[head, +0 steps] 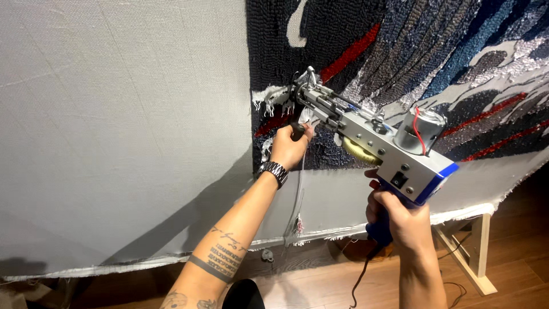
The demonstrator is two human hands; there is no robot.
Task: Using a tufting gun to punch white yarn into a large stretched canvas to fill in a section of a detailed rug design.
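Head view: a tufting gun (366,134) is gripped by both hands, left (290,147) clenched on its front handle, right (400,220) wrapped round its grip, steadying its needle against the cloth (114,114).

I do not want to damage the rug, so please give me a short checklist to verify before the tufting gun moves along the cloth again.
1. Left hand grips the black front handle: ok.
2. Right hand is closed on the blue rear grip: ok.
3. Tip of the tufting gun meets the cloth at the edge of the tufted rug: ok.
4. Needle is actually through the cloth: cannot tell.
5. Power cord hangs free below the grip, away from the tip: ok.
6. Yarn feeds freely into the gun: cannot tell.
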